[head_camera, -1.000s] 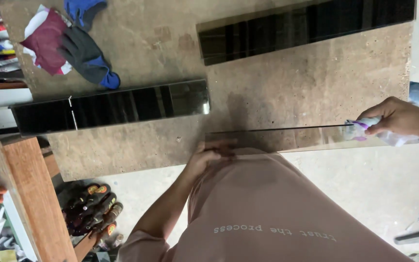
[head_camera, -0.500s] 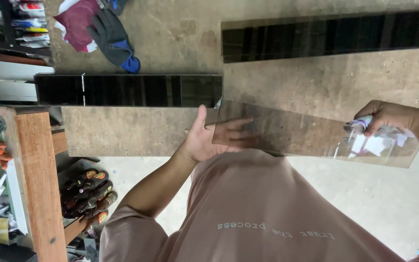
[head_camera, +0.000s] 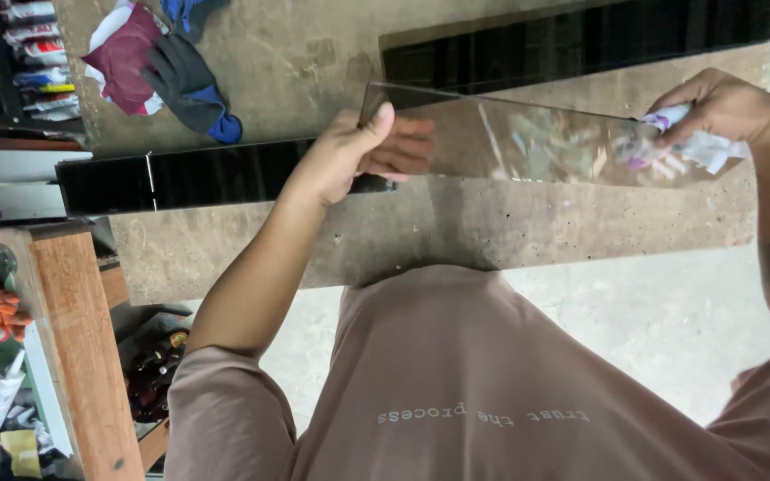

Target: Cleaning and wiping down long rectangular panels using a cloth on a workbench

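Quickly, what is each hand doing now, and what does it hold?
Left hand: closed on the left end of the glass strip.
Right hand: closed on the strip's right end and a crumpled cloth.

Soft daylight, slight motion blur

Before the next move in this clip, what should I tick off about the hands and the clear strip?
1. Left hand grips the left end of the clear glass strip, thumb over its top edge: ok.
2. Right hand holds the right end together with a crumpled cloth: ok.
3. Strip is raised off the concrete table, tilted: ok.
4. Bare fingers on a glass edge, with gloves lying unused: not ok.
5. Two black strips lie beneath and beyond: clearance cannot tell.
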